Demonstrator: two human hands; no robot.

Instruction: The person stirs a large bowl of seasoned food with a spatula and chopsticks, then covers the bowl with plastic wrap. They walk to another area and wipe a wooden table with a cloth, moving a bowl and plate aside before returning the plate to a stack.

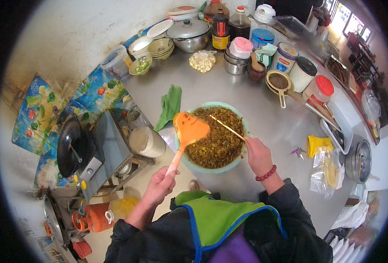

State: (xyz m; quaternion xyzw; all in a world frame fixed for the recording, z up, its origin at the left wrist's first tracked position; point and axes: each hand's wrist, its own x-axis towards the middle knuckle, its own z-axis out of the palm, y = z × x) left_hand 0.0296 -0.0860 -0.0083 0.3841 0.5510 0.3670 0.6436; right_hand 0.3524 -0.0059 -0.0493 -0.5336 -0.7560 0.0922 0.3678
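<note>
Spatula (194, 132) in L fingers (169, 178), chopsticks (227, 127) in R fingers (253, 145)

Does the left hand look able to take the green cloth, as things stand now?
Probably not directly: the left hand is occupied, gripping the orange spatula; the green cloth itself lies uncovered on the table, beside the bowl.

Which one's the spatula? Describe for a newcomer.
On the steel counter, a pale green basin holds dark chopped food. Over its left side, the left hand holds the spatula. Its broad orange head sets it apart from the thin chopsticks in the right hand.
</note>
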